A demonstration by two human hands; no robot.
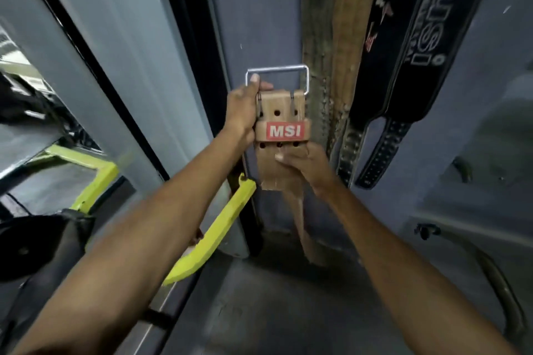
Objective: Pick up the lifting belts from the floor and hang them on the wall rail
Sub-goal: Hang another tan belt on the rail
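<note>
I cannot see any rail or hook; the tops of the hanging belts run out of the frame's upper edge, so what bears them is cut off. The picture is soft with blur, and the small stamped print on the black belt (427, 46) is unreadable beyond large letters that look like "USI". The tan belt (284, 124) I hold is raised in front of the grey wall (253, 23), just left of a worn tan belt (340, 37) already hanging there, with the black belt further right of that. My left hand (242, 112) is closed around the tan belt's left edge by its steel buckle (278, 75), thumb up against the frame. My right hand (305, 164) clasps the strap below the keeper loop, thumb pressed on its face; its fingers are hidden behind the leather. The strap's tail drops down below my right hand. A red label on the loop reads "MSI". Left of the tan belt stands a mirror (43, 95); below it, yellow-green machine bars (219, 233) over a dark floor (274, 311).
</note>
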